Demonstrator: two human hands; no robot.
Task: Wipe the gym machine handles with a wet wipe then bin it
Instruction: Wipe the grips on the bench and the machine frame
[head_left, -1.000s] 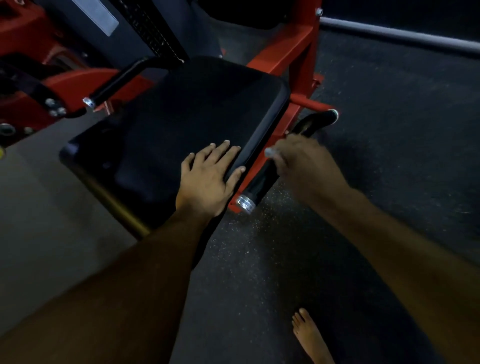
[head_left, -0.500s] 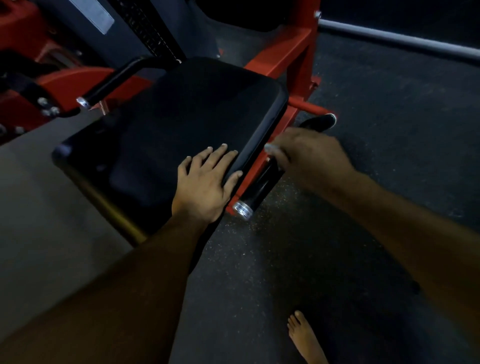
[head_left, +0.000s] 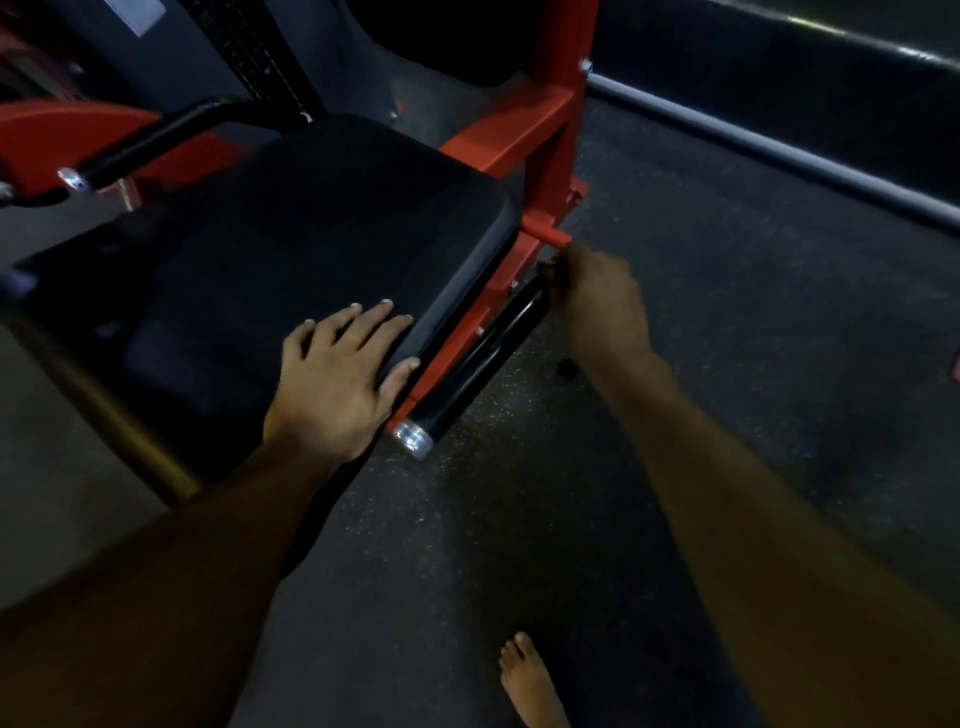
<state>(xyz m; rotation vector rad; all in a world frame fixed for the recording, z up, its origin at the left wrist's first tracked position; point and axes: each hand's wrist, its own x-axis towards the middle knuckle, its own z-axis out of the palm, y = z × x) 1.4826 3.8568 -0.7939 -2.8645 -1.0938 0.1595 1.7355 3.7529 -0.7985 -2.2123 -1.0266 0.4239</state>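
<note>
Right hand (head_left: 602, 306) curled round far end of black handle (head_left: 480, 364), presumably wiping, wipe itself unseen; left hand (head_left: 337, 384) flat, fingers straight, on seat pad (head_left: 291, 249), likely bracing.

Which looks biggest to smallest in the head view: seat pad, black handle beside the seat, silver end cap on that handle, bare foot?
1. seat pad, by far the largest.
2. black handle, partly covered by the right hand.
3. bare foot, cut off by the frame edge and nearer the camera, so its rank against the handle is unsure.
4. silver end cap, smallest.
</note>
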